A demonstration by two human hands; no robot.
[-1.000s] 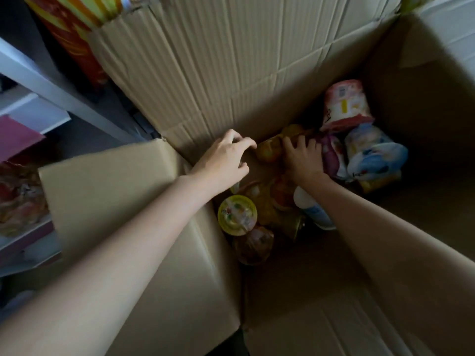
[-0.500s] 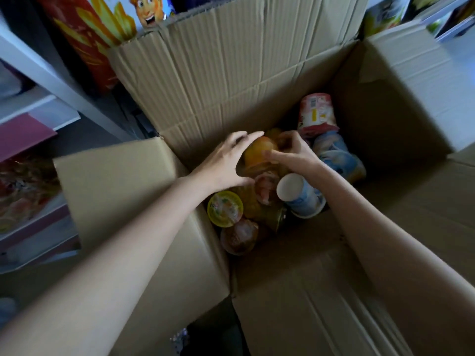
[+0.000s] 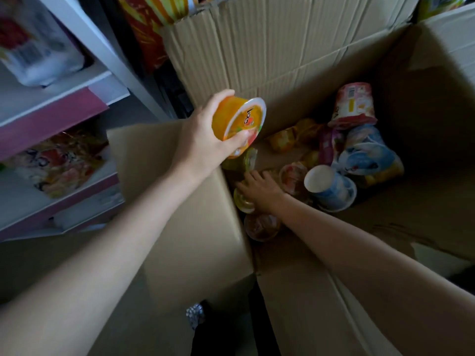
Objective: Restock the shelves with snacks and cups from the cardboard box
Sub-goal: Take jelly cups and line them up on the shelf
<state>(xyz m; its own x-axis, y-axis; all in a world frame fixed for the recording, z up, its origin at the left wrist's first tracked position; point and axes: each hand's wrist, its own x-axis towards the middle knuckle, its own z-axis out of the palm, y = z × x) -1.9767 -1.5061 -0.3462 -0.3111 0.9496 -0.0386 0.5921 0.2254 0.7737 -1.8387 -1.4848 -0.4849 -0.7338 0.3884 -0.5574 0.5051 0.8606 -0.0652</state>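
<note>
Head view: cardboard box holds cups.

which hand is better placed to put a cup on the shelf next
Left. The left hand already holds an orange cup above the box, on the shelf side. The right hand is down among the cups in the box.

shelf packets blurred, right hand's fingertips hidden among cups
</note>
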